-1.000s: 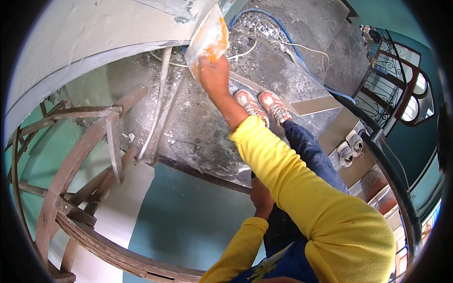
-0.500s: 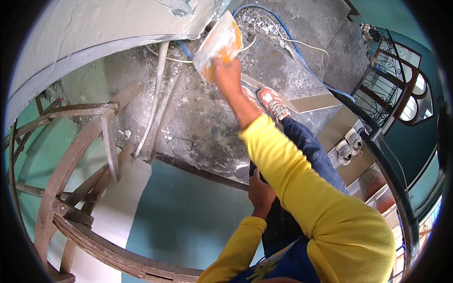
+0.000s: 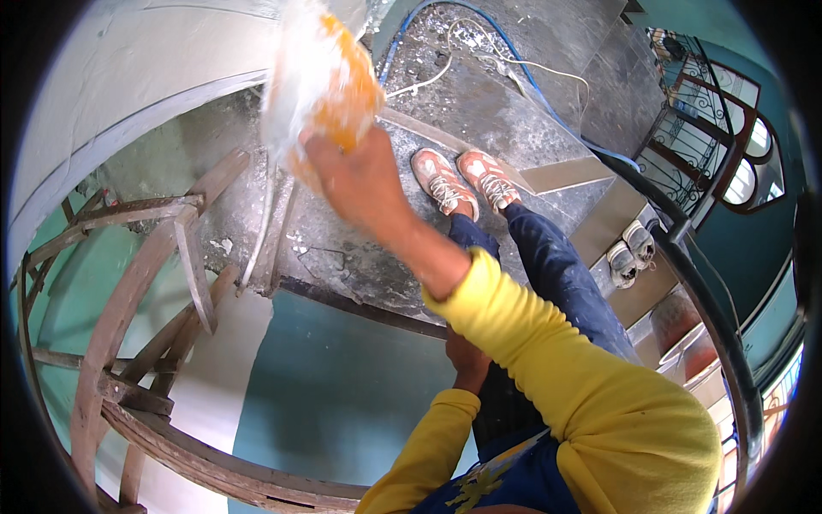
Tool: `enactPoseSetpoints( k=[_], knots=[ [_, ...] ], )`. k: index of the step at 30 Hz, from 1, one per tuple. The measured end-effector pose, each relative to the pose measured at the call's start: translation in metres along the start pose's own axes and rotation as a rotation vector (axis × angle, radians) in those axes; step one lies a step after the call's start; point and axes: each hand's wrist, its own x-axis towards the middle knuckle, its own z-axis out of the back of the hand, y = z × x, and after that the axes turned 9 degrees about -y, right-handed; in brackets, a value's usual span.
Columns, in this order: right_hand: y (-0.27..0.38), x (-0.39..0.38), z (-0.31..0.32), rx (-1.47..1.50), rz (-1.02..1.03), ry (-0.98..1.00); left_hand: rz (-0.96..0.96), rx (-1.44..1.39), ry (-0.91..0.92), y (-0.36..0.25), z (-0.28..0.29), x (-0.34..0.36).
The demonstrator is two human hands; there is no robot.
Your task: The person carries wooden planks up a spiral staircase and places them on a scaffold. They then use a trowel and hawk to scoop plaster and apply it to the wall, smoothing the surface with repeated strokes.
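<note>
My right hand [image 3: 360, 180] grips an orange putty spreader [image 3: 349, 98], its face smeared with white putty and blurred by motion. The spreader is up at the edge of the whitish plastered wall [image 3: 171, 51] at the upper left and overlaps it; whether they touch I cannot tell. My left hand [image 3: 467, 355] lies low against my dark trouser leg, its fingers mostly hidden behind the leg and the yellow right sleeve.
A wooden trestle [image 3: 128, 283] stands at the left. Blue hose [image 3: 522, 64] and white cord [image 3: 548, 77] cross the stained floor [image 3: 360, 265]. A dark handrail [image 3: 715, 325] runs down the right, beside worn shoes [image 3: 631, 254] on a step.
My right hand has swung left and come closer with the spreader, from above the floor toward the wall edge. My left hand stays low by my leg.
</note>
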Motion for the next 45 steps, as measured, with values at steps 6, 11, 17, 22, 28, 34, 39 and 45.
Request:
enactPoseSetpoints(
  k=[6,11,17,22,28,34,39,45],
  knots=[
    [-0.057,0.033,0.048,0.045,-0.272,-0.167,0.275,0.261,0.139,-0.058,0.021,0.020],
    [-0.122,0.127,0.047,0.070,-0.199,-0.192,0.282,0.225,0.099,-0.082,0.033,0.026],
    [-0.110,0.146,0.029,0.168,-0.246,-0.129,0.261,0.208,0.074,-0.078,0.029,0.025],
    [-0.035,0.086,0.017,-0.001,-0.269,-0.083,0.343,0.189,0.094,-0.078,0.026,0.025],
    [0.033,-0.001,-0.002,-0.004,-0.073,0.054,0.136,-0.145,0.011,-0.001,-0.003,-0.006],
    [0.033,-0.052,0.019,0.070,0.074,0.106,0.015,-0.239,-0.114,0.028,-0.023,-0.016],
    [-0.034,-0.003,0.060,0.419,-0.326,-0.088,0.107,0.183,0.060,-0.044,0.014,0.011],
    [-0.076,0.029,0.038,0.164,-0.149,-0.219,0.234,0.175,0.172,-0.064,0.025,0.019]
  ],
)
